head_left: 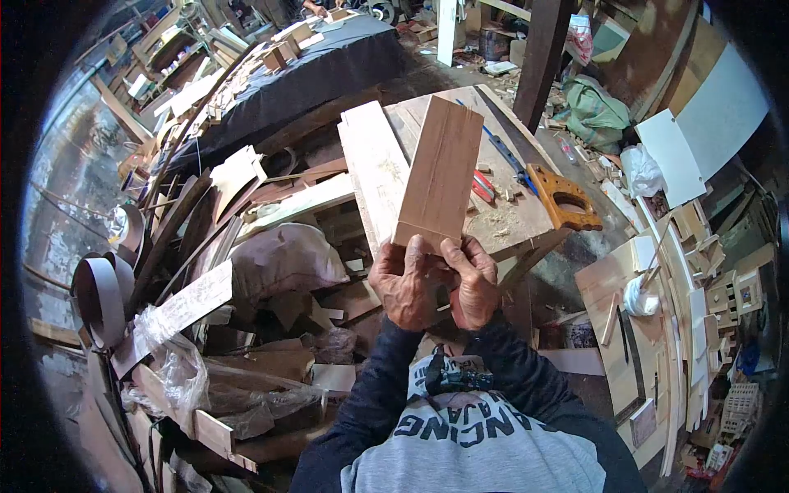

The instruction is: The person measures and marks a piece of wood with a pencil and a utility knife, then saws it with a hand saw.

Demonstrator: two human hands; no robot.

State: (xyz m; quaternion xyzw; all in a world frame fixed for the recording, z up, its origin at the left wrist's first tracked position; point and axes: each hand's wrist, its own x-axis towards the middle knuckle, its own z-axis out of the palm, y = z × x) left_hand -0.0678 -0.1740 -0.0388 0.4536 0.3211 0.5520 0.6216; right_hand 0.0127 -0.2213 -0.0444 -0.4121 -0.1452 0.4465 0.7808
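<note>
A flat reddish-brown wooden board (444,168) is held up in front of me, tilted over the workbench (526,226). A thin line crosses it near its lower end. My left hand (401,283) grips the lower left corner, thumb on the face. At the lower right corner my right hand (477,283) pinches the board's end. Fingers behind the board are hidden. On the bench to the right lie a handsaw (565,197) with a wooden handle and a small red tool (483,187), partly covered by the board. A pale plank (374,152) lies on the bench's left side.
Scrap wood and a stuffed sack (288,267) are piled at the left. A cloth-covered table (329,70) with wood pieces stands behind; a person's hand (315,7) shows at its far end. A dark post (542,66) rises behind the bench. Boards (608,287) lean right.
</note>
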